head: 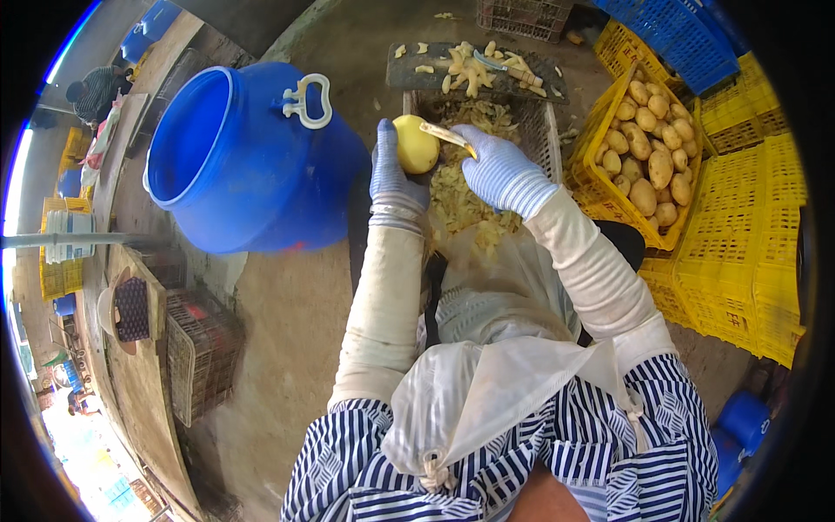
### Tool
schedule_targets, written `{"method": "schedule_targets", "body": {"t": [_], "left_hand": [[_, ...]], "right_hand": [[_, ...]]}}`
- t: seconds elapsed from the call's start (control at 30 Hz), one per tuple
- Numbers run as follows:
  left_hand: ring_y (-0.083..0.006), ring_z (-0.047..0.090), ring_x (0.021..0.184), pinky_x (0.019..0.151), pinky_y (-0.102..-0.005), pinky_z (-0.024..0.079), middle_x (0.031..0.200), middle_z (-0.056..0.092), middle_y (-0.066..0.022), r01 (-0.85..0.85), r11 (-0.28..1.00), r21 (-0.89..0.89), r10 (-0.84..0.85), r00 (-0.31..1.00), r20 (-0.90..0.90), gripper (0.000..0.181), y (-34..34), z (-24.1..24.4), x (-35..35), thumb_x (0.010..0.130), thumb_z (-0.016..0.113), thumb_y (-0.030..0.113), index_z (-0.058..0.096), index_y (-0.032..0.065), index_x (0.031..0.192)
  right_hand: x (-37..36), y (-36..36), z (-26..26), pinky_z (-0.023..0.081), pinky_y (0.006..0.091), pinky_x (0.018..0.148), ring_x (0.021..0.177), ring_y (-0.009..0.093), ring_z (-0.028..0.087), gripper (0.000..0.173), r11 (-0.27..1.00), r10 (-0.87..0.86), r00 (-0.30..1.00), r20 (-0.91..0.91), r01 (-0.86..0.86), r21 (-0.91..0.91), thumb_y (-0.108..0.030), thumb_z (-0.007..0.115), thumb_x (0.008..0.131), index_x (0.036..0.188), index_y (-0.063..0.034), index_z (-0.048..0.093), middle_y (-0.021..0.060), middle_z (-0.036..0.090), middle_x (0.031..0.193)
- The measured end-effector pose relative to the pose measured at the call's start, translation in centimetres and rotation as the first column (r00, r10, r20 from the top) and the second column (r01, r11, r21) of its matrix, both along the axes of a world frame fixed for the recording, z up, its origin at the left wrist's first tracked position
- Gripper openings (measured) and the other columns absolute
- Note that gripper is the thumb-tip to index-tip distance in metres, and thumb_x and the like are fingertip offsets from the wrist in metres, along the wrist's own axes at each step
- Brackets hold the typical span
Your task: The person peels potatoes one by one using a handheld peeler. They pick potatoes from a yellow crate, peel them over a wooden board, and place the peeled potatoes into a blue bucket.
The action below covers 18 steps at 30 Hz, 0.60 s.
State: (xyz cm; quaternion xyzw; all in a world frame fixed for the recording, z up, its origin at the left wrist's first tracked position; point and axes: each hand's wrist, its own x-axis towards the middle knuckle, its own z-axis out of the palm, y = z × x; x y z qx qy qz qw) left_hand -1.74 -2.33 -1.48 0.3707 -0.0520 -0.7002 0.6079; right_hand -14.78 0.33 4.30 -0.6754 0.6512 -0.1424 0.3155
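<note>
My left hand (394, 169), in a blue-and-white striped knit glove, holds a peeled potato (417, 145) upright. My right hand (502, 166), gloved alike, is closed on a peeler (450, 136), whose tip lies at the potato's upper right side. Below both hands, a plastic crate (554, 140) holds a heap of potato peelings (463, 199). Across the crate's far end, a dark board (417, 68) carries pale potato pieces (471, 72) and a knife (522, 75) with a light handle. A yellow crate (590, 189) of unpeeled potatoes (660, 168) stands to the right.
A large open blue barrel (280, 189) with a white handle stands close on the left. Stacked yellow crates (737, 261) and a blue crate (685, 39) are at right. A wooden bench (137, 378) and a brown crate (202, 359) are at left. Another person (98, 94) is far off, upper left.
</note>
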Motion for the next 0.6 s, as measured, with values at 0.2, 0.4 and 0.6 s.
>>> {"method": "schedule_targets", "body": {"t": [0.2,0.4,0.6], "left_hand": [[-0.0257,0.055,0.075,0.062,-0.039,0.05,0.088,0.055,-0.0128,0.049,0.967,0.249,-0.056,0.998,0.022,0.062,-1.1,-1.4,0.1,0.073,0.051,0.061,0.048,0.006,0.103],[-0.0297,0.053,0.077,0.064,-0.0379,0.049,0.094,0.051,-0.017,0.245,0.968,0.06,-0.217,0.929,-0.299,0.071,-1.3,-0.2,2.0,0.073,0.044,0.066,0.042,0.0052,0.109],[-0.0267,0.055,0.084,0.069,-0.0385,0.051,0.098,0.053,-0.0119,0.26,0.96,-0.105,-0.276,0.942,-0.189,0.055,-0.3,0.9,4.4,0.075,0.059,0.047,0.045,0.0067,0.109]], "right_hand": [[2.3,5.1,-2.6,0.047,0.0428,0.059,0.062,0.036,0.058,0.043,0.998,0.002,0.999,-0.035,-0.004,-0.069,-0.008,0.047,0.077,0.119,-0.0102,0.04,0.0227,0.057,0.07],[0.5,3.5,-0.5,0.047,0.0387,0.07,0.075,0.033,0.059,0.036,0.999,0.028,0.975,0.22,-0.02,-0.038,-0.014,0.046,0.076,0.112,-0.0089,0.049,0.0191,0.06,0.085],[0.0,0.7,3.8,0.046,0.0302,0.069,0.071,0.022,0.057,0.038,0.982,0.189,0.929,0.319,-0.186,-0.04,-0.008,0.048,0.075,0.113,-0.0083,0.05,0.0143,0.059,0.082]]}}
